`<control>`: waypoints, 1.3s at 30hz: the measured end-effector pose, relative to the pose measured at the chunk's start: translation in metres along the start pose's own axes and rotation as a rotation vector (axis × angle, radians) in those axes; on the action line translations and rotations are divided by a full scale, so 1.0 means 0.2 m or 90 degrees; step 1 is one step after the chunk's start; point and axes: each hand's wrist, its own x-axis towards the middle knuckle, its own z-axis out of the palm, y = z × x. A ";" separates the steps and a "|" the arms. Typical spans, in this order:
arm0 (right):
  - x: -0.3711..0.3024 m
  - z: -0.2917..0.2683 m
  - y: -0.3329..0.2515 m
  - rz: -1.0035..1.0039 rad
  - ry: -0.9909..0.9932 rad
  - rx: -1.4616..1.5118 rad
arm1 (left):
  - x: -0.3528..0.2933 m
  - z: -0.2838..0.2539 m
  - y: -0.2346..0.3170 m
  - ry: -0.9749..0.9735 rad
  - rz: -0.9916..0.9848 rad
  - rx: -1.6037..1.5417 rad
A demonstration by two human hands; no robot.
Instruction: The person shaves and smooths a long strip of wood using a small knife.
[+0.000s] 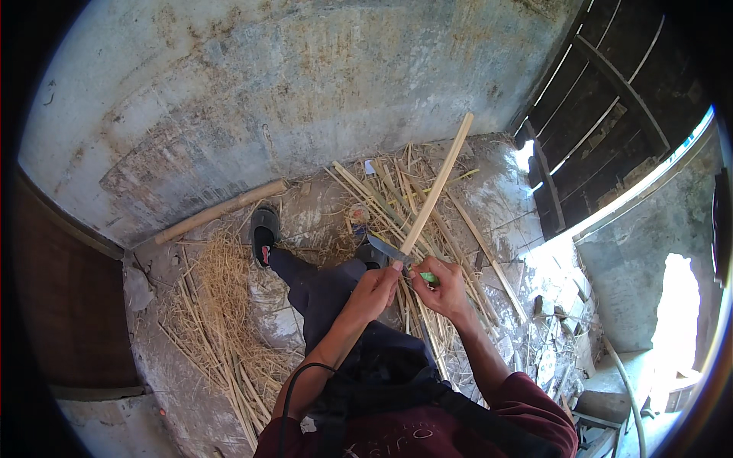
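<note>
A long pale bamboo strip (439, 189) slants up and to the right, away from my hands. At its near end lies a knife blade (385, 246), its tip pointing up to the left. My right hand (444, 288) is closed around the knife's handle, and something green (430, 278) shows between its fingers. Close beside it my left hand (376, 291) is closed in a pinch at the near end of the strip, by the blade. The fingers partly hide where strip and blade meet.
More bamboo strips (382, 200) lie piled on the floor beyond my hands. Curly shavings (225, 282) heap up at the left. A bamboo pole (221, 211) rests along the wall (305, 91). Broken rubble (561, 305) lies at right, below dark wooden boards (603, 114).
</note>
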 end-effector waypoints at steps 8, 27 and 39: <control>0.00 0.01 0.01 0.010 0.016 0.020 | -0.03 0.01 0.07 -0.012 0.014 0.060; 0.08 0.01 0.07 -0.109 0.029 -0.013 | 0.01 0.01 0.03 -0.004 0.213 0.173; 0.08 0.00 0.01 -0.135 -0.033 -0.029 | -0.02 -0.02 0.02 -0.005 0.118 0.079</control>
